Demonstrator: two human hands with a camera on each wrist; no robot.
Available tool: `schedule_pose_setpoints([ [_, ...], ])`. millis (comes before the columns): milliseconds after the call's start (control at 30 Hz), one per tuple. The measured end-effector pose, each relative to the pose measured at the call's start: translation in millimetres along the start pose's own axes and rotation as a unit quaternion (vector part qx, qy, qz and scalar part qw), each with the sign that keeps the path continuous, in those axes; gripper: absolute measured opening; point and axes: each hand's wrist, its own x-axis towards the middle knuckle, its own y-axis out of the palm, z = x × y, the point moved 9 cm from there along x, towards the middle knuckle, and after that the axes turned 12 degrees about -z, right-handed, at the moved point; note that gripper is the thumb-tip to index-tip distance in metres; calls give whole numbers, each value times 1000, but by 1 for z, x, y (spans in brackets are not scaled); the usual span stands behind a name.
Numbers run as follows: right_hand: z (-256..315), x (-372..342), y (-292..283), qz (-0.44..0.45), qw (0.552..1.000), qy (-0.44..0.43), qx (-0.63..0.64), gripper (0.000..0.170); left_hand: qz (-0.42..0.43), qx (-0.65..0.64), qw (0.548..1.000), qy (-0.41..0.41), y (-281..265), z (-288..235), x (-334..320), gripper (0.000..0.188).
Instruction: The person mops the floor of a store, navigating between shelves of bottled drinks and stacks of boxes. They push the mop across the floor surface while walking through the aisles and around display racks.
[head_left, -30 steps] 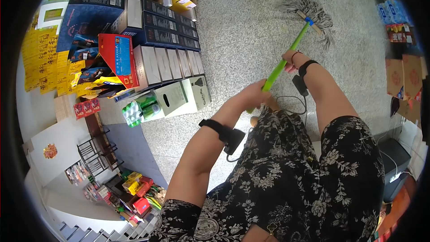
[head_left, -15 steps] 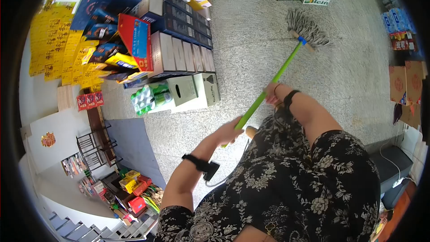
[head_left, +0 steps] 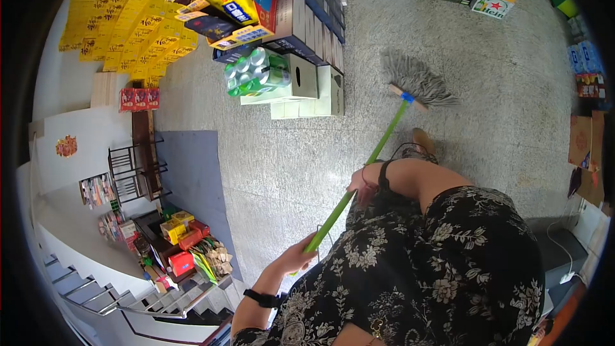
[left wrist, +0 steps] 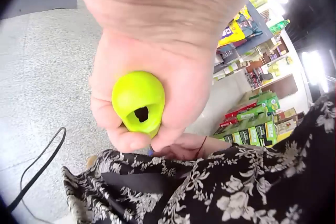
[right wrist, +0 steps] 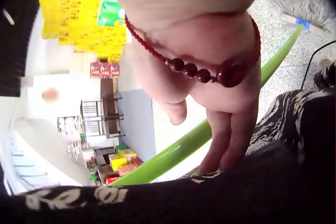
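Observation:
A mop with a green handle (head_left: pixel 386 134) lies slantwise across the head view, its grey string head (head_left: pixel 423 80) on the speckled floor. The left hand (head_left: pixel 300 257) grips the handle near its top end; in the left wrist view that hand (left wrist: pixel 149 92) has its fingers curled round the hollow green end (left wrist: pixel 137 98). Further down, the right hand (head_left: pixel 364 182) holds the middle of the handle. The right wrist view has the right hand (right wrist: pixel 210 87) over the green handle (right wrist: pixel 178 150), thumb on one side and fingers on the other.
Stacked boxes (head_left: pixel 330 90) and a green bottle pack (head_left: pixel 259 72) stand on the left side of the floor (head_left: pixel 288 160). Beer cartons (head_left: pixel 493 0) are at the top right. A foot (head_left: pixel 423 140) is near the mop head; a black box (head_left: pixel 557 250) stands at the right.
The mop head has come nearer the body, and both hands have moved down and left with the handle. The view has shifted, and a foot now shows by the mop.

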Motion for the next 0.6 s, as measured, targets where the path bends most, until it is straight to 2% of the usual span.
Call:
schedule_pose_setpoints([
  [33,-22,42,50,88,992,-53,71,37,0,-31,1000,-7,3,12,-8,60],
  [67,12,100,73,174,969,-106,140,38,-2,-62,998,-14,5,24,-17,61],
  [100,38,2,45,131,937,158,283,38,5,-74,997,3,10,44,-18,61],
  [133,43,7,42,131,937,159,283,38,5,-75,997,3,14,54,-17,61],
  [200,39,19,43,129,966,131,182,40,-24,-65,995,69,13,51,-15,61],
  [233,39,21,45,153,963,106,195,42,-12,-120,992,46,18,44,-15,61],
  [267,29,21,44,154,962,108,198,42,-8,-120,992,46,22,46,-8,61],
  [333,18,1,28,149,938,130,284,43,-54,-6,987,153,18,28,8,62],
  [367,6,3,16,134,928,106,331,42,-50,-3,987,153,17,17,15,62],
  [400,6,-9,-1,132,927,105,334,42,-30,3,994,105,16,-4,26,62],
  [433,2,-29,-28,73,934,124,326,42,-10,9,998,57,16,-21,39,62],
  [467,-5,-44,-56,14,938,144,316,41,-9,12,998,58,16,-38,51,62],
  [500,-7,-51,-81,-17,967,81,240,43,0,-47,999,24,18,-50,64,61],
  [533,-56,7,-89,-21,967,81,240,43,9,-106,994,-9,20,-68,80,61],
  [567,-104,58,-89,-16,992,-16,123,43,-1,-46,998,-40,12,-109,82,57],
  [600,-118,117,-99,-11,994,-113,3,43,-3,-48,998,-35,9,-134,95,58],
])
